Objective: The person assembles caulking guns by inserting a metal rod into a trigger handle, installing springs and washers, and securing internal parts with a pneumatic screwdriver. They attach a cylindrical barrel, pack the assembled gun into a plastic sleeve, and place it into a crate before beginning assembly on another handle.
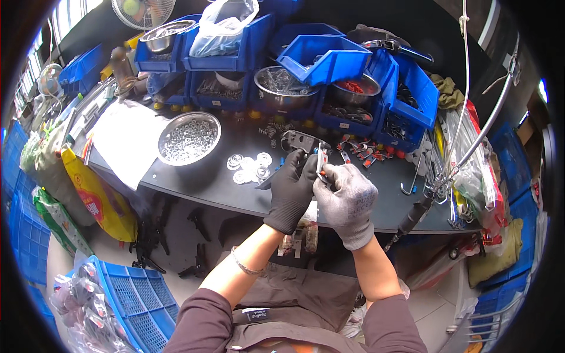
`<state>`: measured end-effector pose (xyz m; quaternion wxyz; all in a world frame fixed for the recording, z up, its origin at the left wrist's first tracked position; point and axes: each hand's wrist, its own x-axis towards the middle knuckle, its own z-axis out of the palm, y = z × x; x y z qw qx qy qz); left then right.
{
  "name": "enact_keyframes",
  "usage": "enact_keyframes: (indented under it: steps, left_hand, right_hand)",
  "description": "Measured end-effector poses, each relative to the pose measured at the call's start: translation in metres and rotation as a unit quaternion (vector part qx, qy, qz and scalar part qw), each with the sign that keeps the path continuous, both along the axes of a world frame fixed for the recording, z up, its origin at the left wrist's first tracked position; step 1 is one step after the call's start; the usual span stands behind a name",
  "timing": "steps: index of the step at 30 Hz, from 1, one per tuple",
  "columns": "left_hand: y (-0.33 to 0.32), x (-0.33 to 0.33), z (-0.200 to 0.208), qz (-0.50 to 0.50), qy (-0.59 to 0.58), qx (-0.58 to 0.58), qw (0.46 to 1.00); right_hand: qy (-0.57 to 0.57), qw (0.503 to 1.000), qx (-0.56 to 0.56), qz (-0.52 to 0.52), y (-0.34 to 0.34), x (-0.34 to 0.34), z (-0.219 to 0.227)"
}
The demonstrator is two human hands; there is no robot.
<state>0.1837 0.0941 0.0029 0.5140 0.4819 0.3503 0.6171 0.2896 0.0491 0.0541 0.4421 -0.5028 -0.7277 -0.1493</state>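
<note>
My left hand (292, 191), in a black glove, is closed round a small pale metal part (322, 157) held upright over the table's front area. Against the part's right side, my right hand (348, 203), in a grey glove, pinches with thumb and forefinger; a bit of orange shows there. A dark flat piece (264, 183) sticks out left of the left hand; I cannot tell what it belongs to. Just beyond my fingers lies a grey metal bracket (301, 140). White round discs (250, 169) lie left of my hands, small red-and-silver parts (366, 152) to the right.
A steel bowl of small metal rings (189, 138) stands left, beside a white sheet (125, 138). Stacked blue bins (323, 56) line the back. A jointed black-handled tool (415, 215) hangs at right. Below left is a blue crate (132, 300).
</note>
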Motion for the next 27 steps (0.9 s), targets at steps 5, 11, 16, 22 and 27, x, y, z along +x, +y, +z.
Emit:
enact_keyframes:
  steps: [5, 11, 16, 22, 27]
  left_hand:
    - [-0.007, -0.008, 0.028, -0.146, -0.036, -0.101, 0.984]
    - [0.011, -0.037, 0.042, -0.277, -0.110, -0.035, 0.954]
    - [0.014, -0.053, 0.050, -0.258, -0.152, -0.004, 0.954]
    - [0.000, -0.081, 0.053, -0.202, -0.122, -0.035, 0.971]
    - [-0.004, -0.093, 0.033, -0.194, -0.133, -0.040, 0.971]
  right_hand:
    - [-0.004, 1.000, 0.003, -0.030, 0.015, -0.003, 0.003]
    - [-0.066, 0.994, -0.059, 0.060, 0.017, -0.004, 0.040]
    - [-0.144, 0.983, -0.059, 0.098, 0.027, -0.007, 0.061]
    - [-0.078, 0.956, -0.259, 0.109, 0.053, 0.053, -0.032]
    - [-0.226, 0.910, -0.338, -0.089, 0.063, 0.046, -0.081]
